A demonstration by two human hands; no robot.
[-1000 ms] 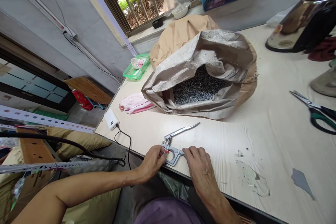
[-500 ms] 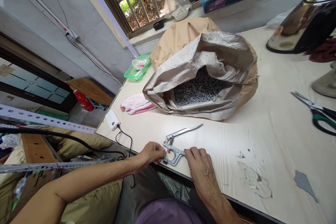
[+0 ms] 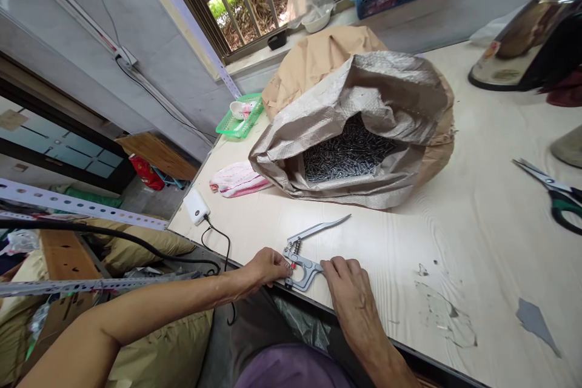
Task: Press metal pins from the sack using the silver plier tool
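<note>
Grey metal hand-press pliers [image 3: 311,271] lie near the front edge of the table, their long upper lever [image 3: 321,228] raised and a small spring by the hinge. A small red part [image 3: 293,265] shows in the curved jaw opening. My left hand [image 3: 267,267] is at the jaw, thumb and fingers pinched together beside the red part; what they hold, if anything, is too small to make out. My right hand [image 3: 351,288] lies on the table with its fingers closed on the end of the lower handle, which they partly hide.
Behind the pliers stands an open woven sack [image 3: 386,191] of small dark metal pieces [image 3: 348,154]. A white power bank [image 3: 196,206], pink cloth [image 3: 239,179] and green basket [image 3: 227,130] are left. Scissors [image 3: 552,185], a grey scrap [image 3: 537,322] and a kettle [image 3: 509,54] are right.
My left fingers have shifted slightly right, closer in at the jaw and red part. My right hand keeps its hold on the handle. The camera view has moved a little.
</note>
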